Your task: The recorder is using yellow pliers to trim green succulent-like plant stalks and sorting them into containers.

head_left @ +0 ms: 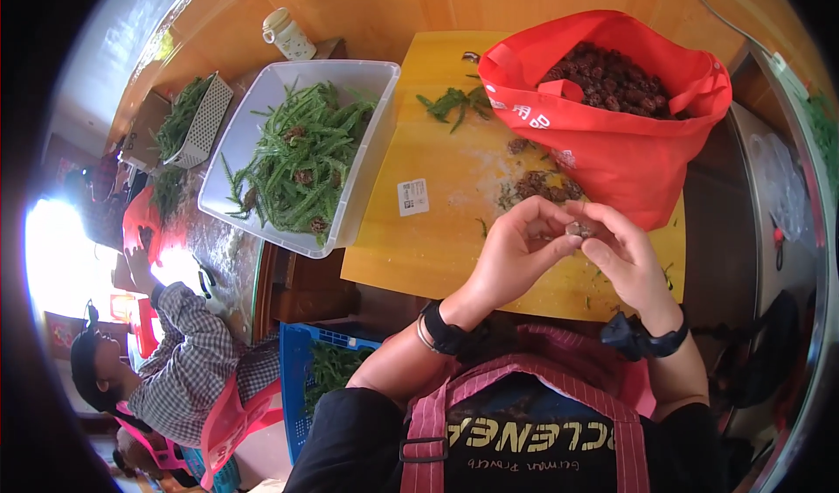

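Between the fingertips of my left hand and my right hand is a small brown pine cone. Both hands pinch it above the near part of the yellow tabletop. Just beyond my fingers lie several loose pine cones among crumbs and bits of green. A red fabric bag stands behind my right hand, its top gaping and filled with dark brown pine cones.
Left of the yellow board stands a clear plastic bin of green sprigs with some cones. A white sticker and green sprigs lie on the board. A blue crate sits below. At left, a person in a checked shirt sits.
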A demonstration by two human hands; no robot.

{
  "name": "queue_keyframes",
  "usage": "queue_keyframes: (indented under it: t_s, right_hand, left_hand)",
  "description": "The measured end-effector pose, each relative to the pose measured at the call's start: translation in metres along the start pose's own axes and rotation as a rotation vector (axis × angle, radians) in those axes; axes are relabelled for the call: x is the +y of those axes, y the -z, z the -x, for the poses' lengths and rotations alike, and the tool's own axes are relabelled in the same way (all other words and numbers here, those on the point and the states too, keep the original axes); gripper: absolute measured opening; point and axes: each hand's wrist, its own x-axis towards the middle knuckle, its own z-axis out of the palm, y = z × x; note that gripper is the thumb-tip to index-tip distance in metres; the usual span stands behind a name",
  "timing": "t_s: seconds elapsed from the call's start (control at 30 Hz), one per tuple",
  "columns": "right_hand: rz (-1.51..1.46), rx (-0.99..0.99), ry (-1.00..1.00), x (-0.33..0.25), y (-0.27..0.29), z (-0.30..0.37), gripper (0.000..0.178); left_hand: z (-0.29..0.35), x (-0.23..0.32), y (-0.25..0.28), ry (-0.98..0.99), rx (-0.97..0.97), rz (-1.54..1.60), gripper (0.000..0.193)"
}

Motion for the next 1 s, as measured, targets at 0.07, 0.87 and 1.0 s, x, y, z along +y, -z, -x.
queue_keyframes:
  t_s: [0.07,0.87,1.0]
  right_hand:
    - [-0.087,0.023,0.017,0.005,-0.01,-0.011,0.027]
    - [0.164,0.011,-0.056,-0.002,0.022,0.033,0.021]
    - [0.141,0.031,-0.002,0.008,0.025,0.036,0.019]
  left_hand:
    - [0.0,0.002,0.004,-0.051,0.009,-0.038,0.022]
    - [-0.15,-0.027,0.191,0.313,0.483,-1.608,0.042]
    - [-0.12,-0.018,0.195,0.164,0.411,-1.393,0.039]
